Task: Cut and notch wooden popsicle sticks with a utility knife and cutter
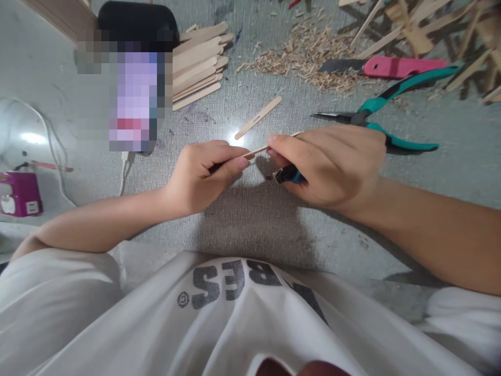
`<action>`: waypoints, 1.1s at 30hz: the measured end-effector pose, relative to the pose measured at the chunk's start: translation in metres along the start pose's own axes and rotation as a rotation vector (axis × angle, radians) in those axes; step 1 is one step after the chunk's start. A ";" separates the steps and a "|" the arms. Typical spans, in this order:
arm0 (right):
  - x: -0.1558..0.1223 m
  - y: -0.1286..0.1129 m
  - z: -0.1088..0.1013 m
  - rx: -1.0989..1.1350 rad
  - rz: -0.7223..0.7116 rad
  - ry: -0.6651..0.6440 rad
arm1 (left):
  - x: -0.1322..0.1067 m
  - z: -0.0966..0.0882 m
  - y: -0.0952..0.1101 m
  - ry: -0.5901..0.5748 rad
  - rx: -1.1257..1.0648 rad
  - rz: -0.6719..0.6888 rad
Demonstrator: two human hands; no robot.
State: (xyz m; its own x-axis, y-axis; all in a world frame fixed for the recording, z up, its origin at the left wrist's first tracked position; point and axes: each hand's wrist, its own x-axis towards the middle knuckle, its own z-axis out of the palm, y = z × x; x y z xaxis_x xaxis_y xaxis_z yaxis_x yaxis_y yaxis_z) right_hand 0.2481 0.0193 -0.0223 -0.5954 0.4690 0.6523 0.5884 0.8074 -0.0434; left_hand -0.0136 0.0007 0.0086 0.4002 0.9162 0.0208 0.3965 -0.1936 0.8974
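My left hand (209,175) pinches one end of a thin wooden craft stick (259,152) between thumb and fingers, its edge turned toward me. On the same stick, farther right, are the fingertips of my right hand (329,164). A tool with a dark end and a blue part (287,175) is tucked in my right hand; most of it is hidden, so its kind is unclear. Just beyond my hands, another craft stick (258,117) lies slantwise on the table. Needle-nose pliers (358,117) with teal handles lie open, partly behind my right hand.
A pink-handled knife (403,67) rests by wood shavings (301,55). Stacked craft sticks (199,65) lie beside a phone (135,94) with a white cable (124,172). Pieces of wood (415,31) crowd the far right. A purple plug adapter (21,193) sits left.
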 end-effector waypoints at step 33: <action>-0.003 0.009 0.005 0.050 0.197 -0.170 | 0.005 0.007 0.007 -0.156 -0.793 -0.295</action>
State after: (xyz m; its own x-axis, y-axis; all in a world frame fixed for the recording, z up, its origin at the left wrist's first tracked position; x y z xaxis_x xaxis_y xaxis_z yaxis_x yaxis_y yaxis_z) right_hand 0.2519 0.0270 -0.0286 -0.5582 0.6688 0.4910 0.6767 0.7094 -0.1970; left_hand -0.0037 0.0013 0.0116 0.5040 0.8203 -0.2705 -0.1688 0.4006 0.9005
